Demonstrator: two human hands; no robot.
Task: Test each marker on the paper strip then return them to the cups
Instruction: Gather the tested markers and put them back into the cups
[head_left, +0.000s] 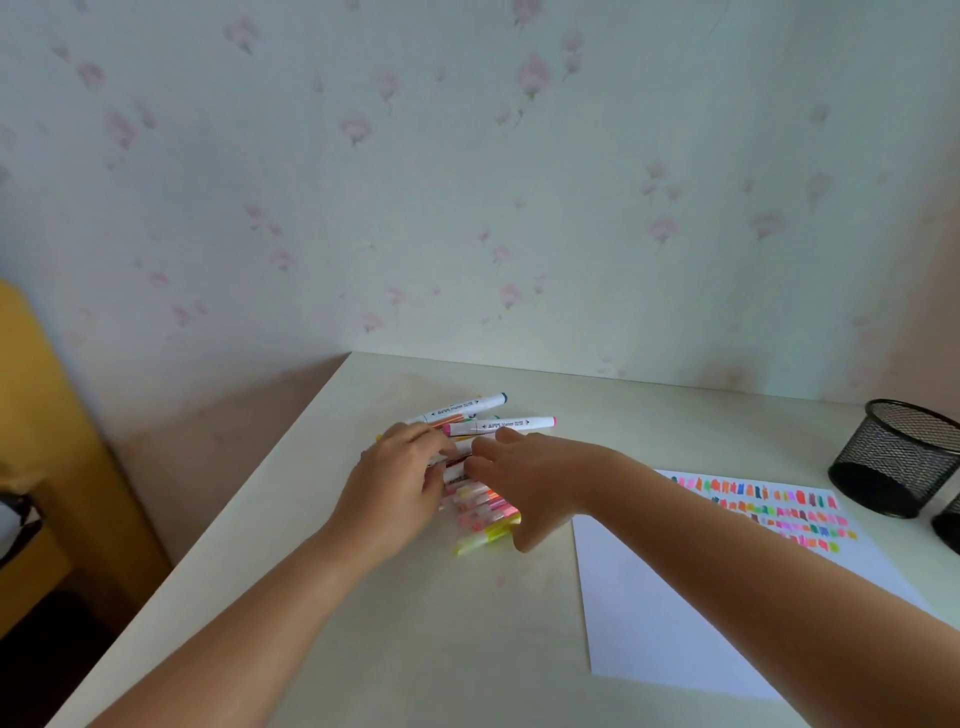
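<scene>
Two hands, my left hand (400, 483) and right hand (519, 483), rest on the markers (485, 512) piled toward the far left corner of the table (363, 623); I cannot tell whether either grips one. Paper (675, 597) and cups (898, 457) sit by the right edge.

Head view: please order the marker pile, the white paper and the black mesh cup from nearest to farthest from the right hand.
1. marker pile, at the right hand, centre.
2. white paper, to its right.
3. black mesh cup, far right.

wallpaper (467, 182): pale green, faded pink flowers
mesh cup (898, 457): black
paper (675, 613): white, rows of bright swatches
table (363, 649): cream
</scene>
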